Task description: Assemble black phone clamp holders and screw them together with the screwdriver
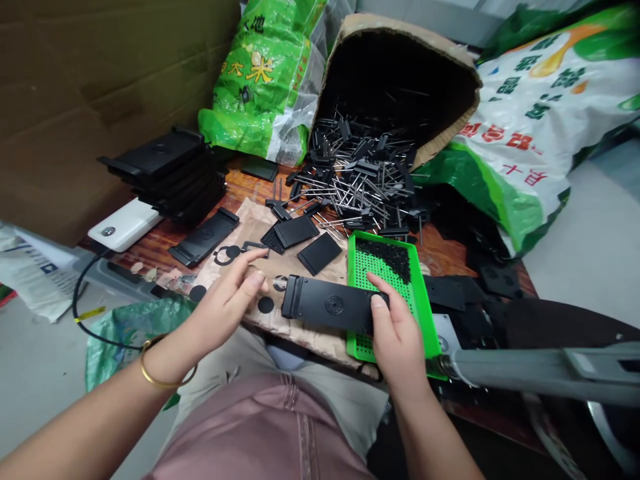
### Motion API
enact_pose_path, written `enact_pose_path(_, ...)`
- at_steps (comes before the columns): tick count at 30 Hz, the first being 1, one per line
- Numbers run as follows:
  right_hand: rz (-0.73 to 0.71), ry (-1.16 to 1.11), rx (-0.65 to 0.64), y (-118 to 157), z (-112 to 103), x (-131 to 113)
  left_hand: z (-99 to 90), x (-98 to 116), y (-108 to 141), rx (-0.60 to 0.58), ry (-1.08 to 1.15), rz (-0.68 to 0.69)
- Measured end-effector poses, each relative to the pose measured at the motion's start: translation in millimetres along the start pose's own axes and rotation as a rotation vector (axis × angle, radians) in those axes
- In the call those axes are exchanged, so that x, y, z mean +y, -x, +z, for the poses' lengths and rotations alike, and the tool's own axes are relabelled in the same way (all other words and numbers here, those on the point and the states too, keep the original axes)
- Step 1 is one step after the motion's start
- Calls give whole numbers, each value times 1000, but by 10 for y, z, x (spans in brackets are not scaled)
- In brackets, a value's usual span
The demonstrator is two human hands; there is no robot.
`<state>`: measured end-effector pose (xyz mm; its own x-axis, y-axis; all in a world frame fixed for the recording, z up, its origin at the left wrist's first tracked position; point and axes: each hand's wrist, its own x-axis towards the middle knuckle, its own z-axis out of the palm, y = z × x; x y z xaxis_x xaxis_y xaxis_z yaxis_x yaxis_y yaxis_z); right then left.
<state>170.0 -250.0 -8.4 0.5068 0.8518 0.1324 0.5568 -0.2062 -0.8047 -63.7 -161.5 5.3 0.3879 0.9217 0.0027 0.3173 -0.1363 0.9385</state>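
My right hand grips the right end of a black rectangular plate with a round emblem, held over the cardboard and the left edge of a green tray. Small black pieces lie in the far part of that tray. My left hand is beside the plate's left end, apart from it, with the fingers loosely curved and nothing visibly held. Just beyond the plate lie flat black pieces. Another long black plate rests to the left, near a black ring.
An open carton spills a heap of black parts with metal pins. Stacked black plates and a white power bank are left. Bags flank the carton. A grey metal bar juts in from the right.
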Motion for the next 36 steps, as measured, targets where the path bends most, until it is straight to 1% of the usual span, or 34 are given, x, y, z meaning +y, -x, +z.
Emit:
enact_pose_path(2,9,0,15,-12,28,-31,86,-12,-8,-67,58,-34)
enact_pose_path(3,9,-3,10,-14,46,-40,136,-10,-11,-93,50,-37)
enact_pose_path(5,-3,-12,-2,-11,78,-45,235,9,-18,-98,-16,-21)
enact_pose_path(7,-33,-20,-15,-1,71,-28,284,31,-27,-74,-98,12)
enact_pose_path(9,-56,-18,-2,19,4,10,232,40,-31,-22,-156,60)
enact_pose_path(12,-34,1,58,75,-132,74,17,35,-15,35,-207,103)
enact_pose_path(14,0,-5,65,120,-148,85,-95,39,1,37,-236,73)
enact_pose_path(16,16,-32,20,146,-80,59,-104,52,9,-24,-216,49)
enact_pose_path(18,22,-70,-21,139,20,14,-17,53,12,-109,-80,36)
enact_pose_path(20,38,-110,-4,111,100,-31,123,25,28,-157,189,-14)
enact_pose_path(23,110,-194,25,117,176,-86,374,-42,83,-230,607,-115)
enact_pose_path(25,171,-274,-42,202,235,-120,535,-50,109,-290,812,-190)
enact_pose_path(26,199,-313,-104,268,267,-135,599,-36,109,-274,914,-227)
enact_pose_path(27,217,-354,-188,341,294,-148,643,-11,98,-210,1004,-252)
enact_pose_path(28,222,-394,-284,413,311,-157,665,20,79,-145,1077,-278)
enact_pose_path(29,217,-423,-375,473,313,-162,665,52,55,-110,1123,-310)
enact_pose_path(30,200,-433,-445,511,299,-164,645,80,31,-107,1146,-348)
enact_pose_path(31,165,-421,-483,522,270,-164,611,102,12,-142,1153,-388)
enact_pose_path(32,112,-390,-486,504,230,-165,572,116,1,-199,1146,-423)
enact_pose_path(33,51,-339,-454,460,185,-168,534,123,-2,-253,1131,-445)
enact_pose_path(35,-79,-225,-345,316,101,-190,477,125,13,-317,1101,-451)
enact_pose_path(36,-121,-179,-292,233,72,-209,463,124,27,-340,1086,-453)
